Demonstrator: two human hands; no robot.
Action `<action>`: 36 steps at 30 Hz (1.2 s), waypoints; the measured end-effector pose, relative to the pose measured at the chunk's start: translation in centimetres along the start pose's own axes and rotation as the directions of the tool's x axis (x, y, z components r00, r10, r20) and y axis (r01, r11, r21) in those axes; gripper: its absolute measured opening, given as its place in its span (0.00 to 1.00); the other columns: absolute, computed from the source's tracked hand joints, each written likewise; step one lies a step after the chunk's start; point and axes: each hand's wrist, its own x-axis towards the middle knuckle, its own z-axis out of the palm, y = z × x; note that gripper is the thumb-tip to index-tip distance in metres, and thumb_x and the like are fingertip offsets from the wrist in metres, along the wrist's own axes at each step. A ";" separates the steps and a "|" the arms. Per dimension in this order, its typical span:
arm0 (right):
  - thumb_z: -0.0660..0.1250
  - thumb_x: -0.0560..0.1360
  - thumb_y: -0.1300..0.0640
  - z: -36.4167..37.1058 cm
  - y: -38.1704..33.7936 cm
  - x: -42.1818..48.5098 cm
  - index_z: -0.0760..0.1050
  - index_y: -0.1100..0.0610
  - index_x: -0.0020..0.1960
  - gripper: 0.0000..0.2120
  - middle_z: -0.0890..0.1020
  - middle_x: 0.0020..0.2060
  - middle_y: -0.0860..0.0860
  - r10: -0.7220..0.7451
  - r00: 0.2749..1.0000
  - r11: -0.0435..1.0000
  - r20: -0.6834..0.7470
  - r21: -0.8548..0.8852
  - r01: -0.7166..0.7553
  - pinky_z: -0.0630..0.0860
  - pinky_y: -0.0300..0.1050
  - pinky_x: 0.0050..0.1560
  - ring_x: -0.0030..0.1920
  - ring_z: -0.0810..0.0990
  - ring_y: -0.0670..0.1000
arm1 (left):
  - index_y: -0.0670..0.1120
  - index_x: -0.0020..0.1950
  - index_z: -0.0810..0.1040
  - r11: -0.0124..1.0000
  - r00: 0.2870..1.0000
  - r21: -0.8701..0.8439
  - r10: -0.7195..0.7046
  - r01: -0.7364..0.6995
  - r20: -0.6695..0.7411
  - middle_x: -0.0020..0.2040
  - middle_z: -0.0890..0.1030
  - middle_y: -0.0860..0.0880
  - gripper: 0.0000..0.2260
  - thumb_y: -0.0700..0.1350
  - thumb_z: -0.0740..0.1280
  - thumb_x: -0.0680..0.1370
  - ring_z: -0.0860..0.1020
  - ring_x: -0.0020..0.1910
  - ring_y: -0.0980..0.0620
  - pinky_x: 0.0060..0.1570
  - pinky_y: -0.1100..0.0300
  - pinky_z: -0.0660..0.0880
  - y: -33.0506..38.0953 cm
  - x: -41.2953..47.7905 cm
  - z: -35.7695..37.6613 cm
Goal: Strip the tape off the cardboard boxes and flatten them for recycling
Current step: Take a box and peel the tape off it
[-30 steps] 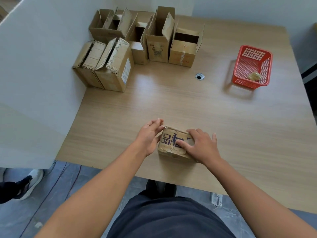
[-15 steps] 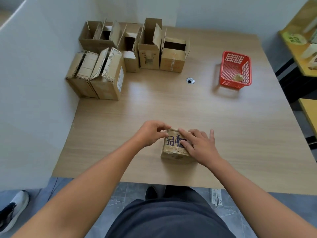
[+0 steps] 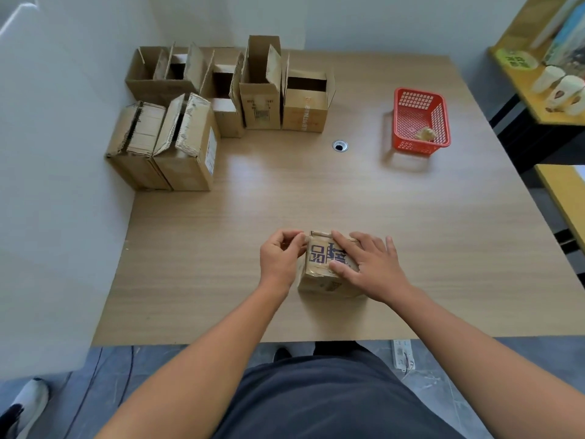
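While the right hand [image 3: 372, 264], fingers straight, is pressing the small box [image 3: 318, 253] down to pin it near the table's [image 3: 316, 191] front edge, the left hand [image 3: 280, 256] is closing its grip in a pinch on the far-left top corner, prob. at a tape end (can't tell). Bare table is lying ahead for peeling; other boxes [image 3: 262, 99] & basket [image 3: 414, 146] are sitting well apart.

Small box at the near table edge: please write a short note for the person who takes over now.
Left hand pinches the far-left corner of the small box, likely a tape end. Right hand lies flat on its top, steadying it.
Other boxes sit opened in the far-left table corner, none flattened. Red basket holds one crumpled wad.
To do: peel this box, then flatten all.
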 end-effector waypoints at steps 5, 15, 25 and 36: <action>0.39 0.69 0.19 0.2 -0.2 -0.3 0.42 0.25 0.77 0.37 0.62 0.77 0.45 -0.013 1.000 1.000 -0.002 0.008 0.013 0.39 0.65 0.79 0.79 0.54 0.51 | 0.55 0.64 0.77 0.904 0.934 0.343 0.140 -0.257 0.330 0.46 0.78 0.52 0.19 0.37 0.72 0.78 0.79 0.45 0.58 0.51 0.62 0.79 1.4 0.6 -1.9; 0.37 0.69 0.19 0.2 -0.7 -0.5 0.44 0.26 0.78 0.38 0.61 0.76 0.45 0.004 1.000 1.000 -0.011 -0.008 -0.004 0.39 0.65 0.79 0.78 0.53 0.50 | 0.45 0.50 0.85 0.553 0.850 0.696 0.044 -0.458 0.525 0.53 0.75 0.53 0.03 0.40 0.74 0.77 0.80 0.44 0.53 0.55 0.59 0.76 5.3 2.0 -1.7; 0.39 0.70 0.18 0.9 -1.0 -1.0 0.41 0.24 0.77 0.36 0.62 0.75 0.45 0.020 0.999 1.000 -0.032 0.009 -0.020 0.39 0.67 0.78 0.78 0.54 0.51 | 0.47 0.46 0.82 0.548 0.904 0.719 0.259 -0.427 0.340 0.43 0.77 0.52 0.02 0.40 0.72 0.77 0.76 0.42 0.54 0.46 0.59 0.75 3.1 -1.8 -1.2; 0.39 0.69 0.19 1.0 -1.5 -1.0 0.43 0.26 0.78 0.38 0.62 0.75 0.46 0.020 1.000 0.999 -0.010 0.032 -0.020 0.40 0.66 0.79 0.77 0.54 0.51 | 0.49 0.66 0.81 0.515 0.892 0.747 0.089 -0.421 0.442 0.50 0.71 0.51 0.15 0.44 0.70 0.79 0.72 0.46 0.53 0.52 0.64 0.68 3.7 0.1 -2.0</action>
